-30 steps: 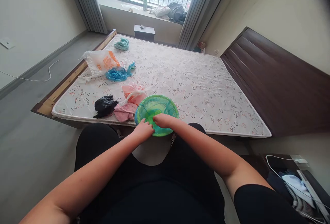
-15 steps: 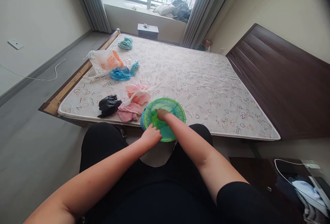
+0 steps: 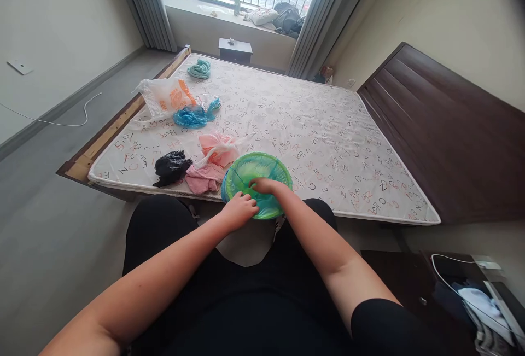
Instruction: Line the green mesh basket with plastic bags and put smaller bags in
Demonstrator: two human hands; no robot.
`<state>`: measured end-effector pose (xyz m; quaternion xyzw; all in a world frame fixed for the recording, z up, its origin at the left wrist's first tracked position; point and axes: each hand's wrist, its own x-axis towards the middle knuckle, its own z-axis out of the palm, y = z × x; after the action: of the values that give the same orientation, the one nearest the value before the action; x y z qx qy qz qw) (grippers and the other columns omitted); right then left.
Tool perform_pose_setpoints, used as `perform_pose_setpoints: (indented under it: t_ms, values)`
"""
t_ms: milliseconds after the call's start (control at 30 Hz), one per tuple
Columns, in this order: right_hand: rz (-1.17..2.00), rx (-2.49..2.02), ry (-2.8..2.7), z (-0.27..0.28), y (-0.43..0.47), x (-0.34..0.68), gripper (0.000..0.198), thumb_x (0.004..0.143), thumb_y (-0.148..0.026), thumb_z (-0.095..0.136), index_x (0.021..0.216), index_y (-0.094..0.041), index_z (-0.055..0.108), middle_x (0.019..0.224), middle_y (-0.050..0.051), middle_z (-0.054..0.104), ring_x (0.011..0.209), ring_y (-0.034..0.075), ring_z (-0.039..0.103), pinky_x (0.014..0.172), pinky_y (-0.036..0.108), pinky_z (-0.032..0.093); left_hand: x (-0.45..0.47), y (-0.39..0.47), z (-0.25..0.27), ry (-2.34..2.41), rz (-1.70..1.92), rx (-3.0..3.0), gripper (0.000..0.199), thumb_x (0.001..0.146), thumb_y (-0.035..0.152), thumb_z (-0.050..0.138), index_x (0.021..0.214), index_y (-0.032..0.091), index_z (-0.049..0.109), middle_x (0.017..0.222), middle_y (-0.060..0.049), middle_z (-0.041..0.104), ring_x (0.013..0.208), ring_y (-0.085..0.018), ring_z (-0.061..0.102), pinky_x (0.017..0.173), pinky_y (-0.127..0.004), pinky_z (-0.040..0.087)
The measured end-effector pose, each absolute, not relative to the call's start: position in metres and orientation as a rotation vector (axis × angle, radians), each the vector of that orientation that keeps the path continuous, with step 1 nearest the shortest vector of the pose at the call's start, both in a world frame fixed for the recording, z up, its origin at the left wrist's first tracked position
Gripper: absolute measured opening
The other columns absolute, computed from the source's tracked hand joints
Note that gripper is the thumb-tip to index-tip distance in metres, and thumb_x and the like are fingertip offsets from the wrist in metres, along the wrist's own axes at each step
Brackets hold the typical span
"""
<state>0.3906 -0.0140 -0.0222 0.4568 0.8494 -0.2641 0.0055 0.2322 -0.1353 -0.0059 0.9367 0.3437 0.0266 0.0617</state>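
A round green plastic basket stands at the mattress's near edge, between my knees. A thin blue-green plastic bag lines its inside and hangs over part of the rim. My left hand is closed over the near left rim, fingers curled onto the bag. Inside the basket's mouth is my right hand, its fingers bent together; what they hold, if anything, is too small to make out. Left of the basket lie a pink cloth, a pink bundle in clear plastic and a black plastic bag.
On the lettered mattress lie a blue plastic bag, a white-and-orange plastic bag and a teal cloth. A dark headboard rises at the right. A cabinet with clothes and a cable stands at lower right.
My right hand has risen slightly from deeper in the basket and moved a little right. My left hand stays at the near rim. The view has shifted slightly.
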Motion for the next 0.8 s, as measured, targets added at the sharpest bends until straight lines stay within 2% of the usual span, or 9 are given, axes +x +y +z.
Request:
perform_pose_setpoints:
  t_ms: [133, 233, 333, 400, 467, 567, 633, 700, 800]
  values:
    - [-1.146, 1.434, 2.747, 0.010, -0.023, 0.419, 0.031, 0.097, -0.019, 0.046, 0.110, -0.024, 0.074, 0.119, 0.003, 0.075, 0.107, 0.018, 0.070, 0.100, 0.033, 0.053, 0.218, -0.123, -0.005, 1.080, 0.191, 2.808, 0.024, 0.088, 0.016, 0.065, 0.110, 0.019, 0.072, 0.105, -0.012, 0.072, 0.104, -0.029, 0.062, 0.090, -0.044, 0.038]
    - [-0.964, 1.718, 2.838, 0.016, -0.040, 0.451, 0.031, 0.096, -0.022, 0.049, 0.117, -0.024, 0.072, 0.126, 0.007, 0.071, 0.120, 0.023, 0.065, 0.109, 0.042, 0.048, 0.205, -0.114, -0.004, 1.153, 0.281, 2.716, 0.026, 0.088, 0.019, 0.065, 0.113, 0.020, 0.073, 0.109, -0.011, 0.073, 0.109, -0.028, 0.062, 0.098, -0.045, 0.036]
    - [-0.826, 1.956, 2.849, -0.004, -0.061, 0.483, 0.033, 0.095, -0.027, 0.051, 0.120, -0.021, 0.071, 0.148, 0.012, 0.056, 0.146, 0.029, 0.044, 0.123, 0.051, 0.034, 0.191, -0.110, 0.002, 1.082, 0.392, 2.589, 0.026, 0.088, 0.033, 0.069, 0.111, 0.022, 0.075, 0.110, -0.009, 0.074, 0.111, -0.028, 0.063, 0.109, -0.048, 0.032]
    - [-0.945, 2.044, 2.863, -0.023, -0.072, 0.500, 0.041, 0.095, -0.037, 0.054, 0.130, -0.021, 0.066, 0.160, 0.013, 0.043, 0.155, 0.030, 0.030, 0.126, 0.053, 0.028, 0.182, -0.106, 0.008, 0.976, 0.501, 2.471, 0.028, 0.091, 0.040, 0.066, 0.110, 0.022, 0.075, 0.110, -0.009, 0.074, 0.111, -0.026, 0.064, 0.111, -0.047, 0.034]
    - [-1.082, 2.232, 2.860, -0.038, -0.078, 0.510, 0.052, 0.097, -0.048, 0.051, 0.142, -0.024, 0.057, 0.166, 0.011, 0.033, 0.156, 0.028, 0.026, 0.126, 0.054, 0.026, 0.167, -0.099, 0.013, 0.953, 0.679, 2.311, 0.031, 0.095, 0.041, 0.059, 0.112, 0.020, 0.075, 0.114, -0.011, 0.073, 0.111, -0.025, 0.065, 0.107, -0.043, 0.042]
    - [-1.187, 2.551, 2.783, -0.048, -0.078, 0.515, 0.057, 0.100, -0.058, 0.041, 0.148, -0.027, 0.050, 0.166, 0.009, 0.034, 0.155, 0.025, 0.029, 0.126, 0.052, 0.028, 0.131, -0.076, 0.011, 1.258, 0.963, 2.065, 0.035, 0.097, 0.039, 0.048, 0.109, 0.018, 0.074, 0.116, -0.012, 0.072, 0.114, -0.025, 0.064, 0.106, -0.041, 0.046]
    - [-1.255, 2.670, 2.694, -0.050, -0.073, 0.515, 0.060, 0.100, -0.061, 0.038, 0.147, -0.026, 0.051, 0.163, 0.010, 0.039, 0.150, 0.026, 0.037, 0.123, 0.051, 0.033, 0.097, -0.057, 0.000, 1.621, 0.933, 1.931, 0.037, 0.095, 0.036, 0.047, 0.112, 0.016, 0.074, 0.123, -0.014, 0.069, 0.123, -0.027, 0.059, 0.111, -0.042, 0.043]
    - [-1.340, 2.776, 2.563, -0.051, -0.070, 0.514, 0.062, 0.098, -0.064, 0.039, 0.143, -0.024, 0.054, 0.157, 0.012, 0.047, 0.142, 0.027, 0.047, 0.118, 0.051, 0.040, 0.062, -0.038, -0.014, 2.008, 0.668, 1.741, 0.039, 0.087, 0.033, 0.053, 0.115, 0.013, 0.074, 0.137, -0.018, 0.061, 0.135, -0.034, 0.050, 0.119, -0.048, 0.034]
    - [-1.401, 2.956, 2.342, -0.055, -0.066, 0.514, 0.063, 0.095, -0.067, 0.038, 0.133, -0.022, 0.061, 0.142, 0.013, 0.059, 0.129, 0.028, 0.056, 0.106, 0.049, 0.050, 0.020, -0.020, -0.037, 2.288, 0.208, 1.358, 0.049, 0.075, 0.038, 0.068, 0.118, 0.016, 0.075, 0.151, -0.022, 0.046, 0.143, -0.048, 0.036, 0.117, -0.060, 0.028]
